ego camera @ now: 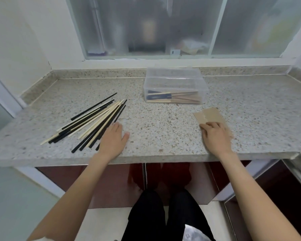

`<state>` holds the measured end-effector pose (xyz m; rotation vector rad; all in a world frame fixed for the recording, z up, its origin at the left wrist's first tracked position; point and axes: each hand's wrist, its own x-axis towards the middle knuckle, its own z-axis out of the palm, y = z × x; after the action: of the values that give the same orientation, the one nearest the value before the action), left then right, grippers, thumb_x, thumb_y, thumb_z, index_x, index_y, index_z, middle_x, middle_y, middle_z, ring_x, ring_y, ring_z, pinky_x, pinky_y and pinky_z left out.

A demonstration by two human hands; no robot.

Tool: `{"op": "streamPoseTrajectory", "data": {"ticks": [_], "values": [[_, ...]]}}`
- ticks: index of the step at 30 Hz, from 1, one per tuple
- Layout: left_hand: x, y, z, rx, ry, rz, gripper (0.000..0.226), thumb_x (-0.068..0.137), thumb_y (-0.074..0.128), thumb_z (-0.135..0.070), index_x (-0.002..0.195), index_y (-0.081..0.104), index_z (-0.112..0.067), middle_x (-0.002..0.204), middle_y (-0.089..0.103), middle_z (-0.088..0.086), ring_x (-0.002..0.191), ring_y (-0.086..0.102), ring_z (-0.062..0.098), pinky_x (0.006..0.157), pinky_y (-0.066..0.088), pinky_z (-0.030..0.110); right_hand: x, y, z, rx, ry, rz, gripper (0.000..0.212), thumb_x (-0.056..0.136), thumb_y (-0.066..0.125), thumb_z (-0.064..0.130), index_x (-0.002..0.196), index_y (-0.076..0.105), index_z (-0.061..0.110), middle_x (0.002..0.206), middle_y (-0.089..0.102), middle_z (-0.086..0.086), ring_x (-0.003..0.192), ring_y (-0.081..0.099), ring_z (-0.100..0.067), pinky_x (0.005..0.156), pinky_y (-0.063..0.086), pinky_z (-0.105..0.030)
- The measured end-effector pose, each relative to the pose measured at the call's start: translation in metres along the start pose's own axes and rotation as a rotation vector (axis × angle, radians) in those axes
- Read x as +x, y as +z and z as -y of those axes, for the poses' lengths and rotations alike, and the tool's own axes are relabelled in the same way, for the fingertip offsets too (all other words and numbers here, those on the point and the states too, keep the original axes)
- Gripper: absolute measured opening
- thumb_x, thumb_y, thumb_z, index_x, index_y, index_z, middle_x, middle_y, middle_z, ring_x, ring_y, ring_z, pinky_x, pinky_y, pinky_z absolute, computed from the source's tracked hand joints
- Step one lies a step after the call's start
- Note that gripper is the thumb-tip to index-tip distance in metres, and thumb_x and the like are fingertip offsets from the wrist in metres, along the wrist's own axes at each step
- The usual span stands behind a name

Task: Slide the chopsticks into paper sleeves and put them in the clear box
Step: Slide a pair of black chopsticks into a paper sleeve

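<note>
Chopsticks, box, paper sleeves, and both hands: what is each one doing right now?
Loose chopsticks: black and pale ones heaped on the counter, unsleeved.
Clear box: lid up, several sleeved chopsticks lying inside.
Paper sleeves: flat brown stack on the counter.
Left hand: flat, fingers touching the loose chopsticks.
Right hand: resting on the paper sleeves.

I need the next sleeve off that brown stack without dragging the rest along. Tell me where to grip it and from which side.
Probably pinch the top sleeve at its near end, where the right hand already lies on the stack. Come from above, on the counter-edge side: the sleeves lie flat on the counter, their long sides running away towards the box, so only an end can be peeled up.
</note>
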<state>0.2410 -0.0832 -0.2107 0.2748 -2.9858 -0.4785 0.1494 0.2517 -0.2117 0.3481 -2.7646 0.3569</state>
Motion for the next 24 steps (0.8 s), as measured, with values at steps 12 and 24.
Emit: {"op": "streamPoseTrajectory", "data": {"ticks": [12, 24], "values": [[0.012, -0.034, -0.011, -0.173, -0.138, -0.018, 0.032, 0.085, 0.063, -0.012, 0.116, 0.06, -0.006, 0.11, 0.065, 0.008, 0.103, 0.059, 0.02, 0.087, 0.044, 0.027, 0.003, -0.014, 0.011, 0.048, 0.065, 0.055, 0.024, 0.093, 0.054, 0.018, 0.11, 0.069, 0.017, 0.107, 0.067, -0.015, 0.098, 0.055, -0.036, 0.083, 0.043, -0.04], [-0.02, -0.048, -0.074, -0.381, 0.282, -0.126, 0.027, 0.088, 0.058, -0.015, 0.114, 0.065, -0.016, 0.1, 0.061, -0.003, 0.081, 0.054, 0.007, 0.076, 0.041, 0.019, 0.02, -0.035, 0.023, 0.248, 0.364, 0.259, 0.02, 0.087, 0.057, 0.012, 0.105, 0.065, 0.008, 0.095, 0.068, -0.01, 0.092, 0.06, -0.029, 0.065, 0.04, -0.03]]}}
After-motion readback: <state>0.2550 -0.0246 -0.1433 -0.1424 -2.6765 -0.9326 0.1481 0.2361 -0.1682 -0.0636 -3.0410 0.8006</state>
